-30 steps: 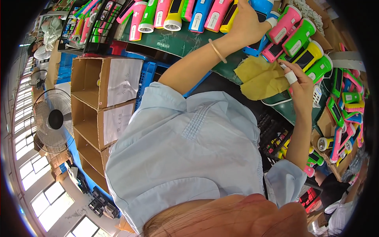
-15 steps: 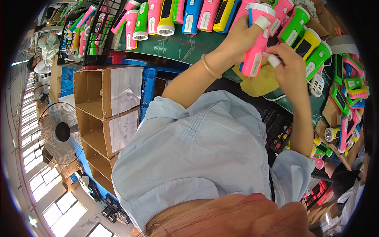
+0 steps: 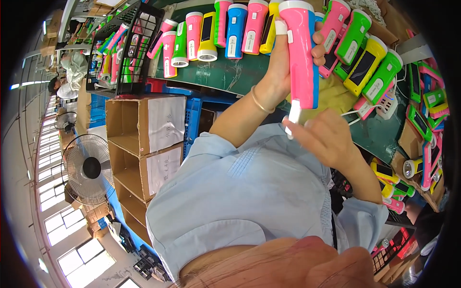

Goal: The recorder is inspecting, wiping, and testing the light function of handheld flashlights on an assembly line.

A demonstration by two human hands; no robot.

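Note:
A pink and blue flashlight (image 3: 301,55) is upright in my left hand (image 3: 278,69), which is closed around its body. White tape wraps the thumb of that hand. From the flashlight's lower end a white strip (image 3: 294,115) sticks out. My right hand (image 3: 329,139) is at this strip with fingers curled and a fingertip against it, slightly blurred. Behind the flashlight a yellow cloth (image 3: 331,96) lies on the green table (image 3: 211,72). More flashlights in pink, green, yellow and blue stand close by, such as a yellow one (image 3: 366,65) right of my hands.
A black wire basket (image 3: 137,53) with flashlights stands at the far left. Below it are cardboard compartments (image 3: 126,122) and a fan (image 3: 91,168). At right, a white charging block (image 3: 386,106) with cables sits near a heap of flashlights (image 3: 427,110).
The flashlight has come nearer and turned more upright in my left hand. My right hand has moved down to its lower end, where the white strip now sticks out.

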